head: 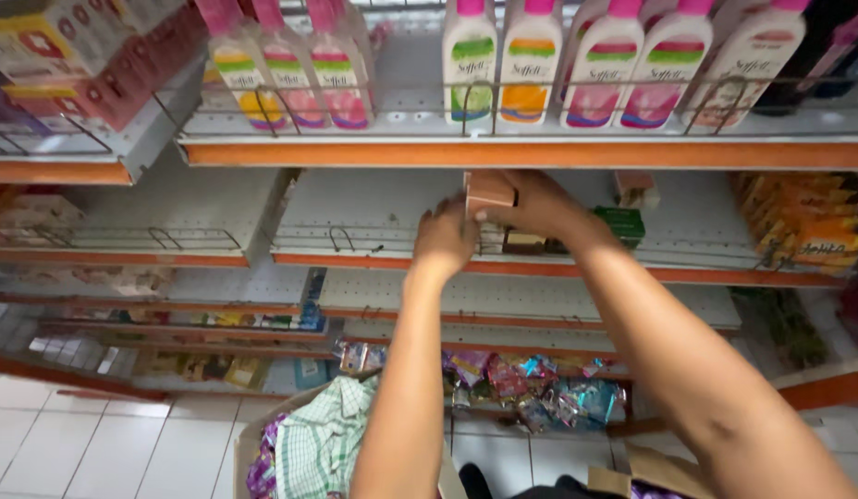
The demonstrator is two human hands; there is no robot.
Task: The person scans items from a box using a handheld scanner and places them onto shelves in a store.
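Both my arms reach up into the second shelf [401, 208] of a shop rack. My right hand [540, 205] is wrapped around a small pinkish-brown box [489, 191], fingers closed over its top and far side, holding it just above the shelf near the front wire rail. My left hand [445, 236] sits just beside it, lower and to the left, fingers curled with the tips touching the box's lower left edge; I cannot tell whether it truly grips it. Under my hands a few more small boxes [521, 242] stand in a row on the shelf, and a green box [623, 225] sits near my right wrist. On the shelf above, white lotion bottles with pink caps [533, 60] line up behind a wire rail. Far below, shiny sachets [540, 388] lie on the lowest shelf.
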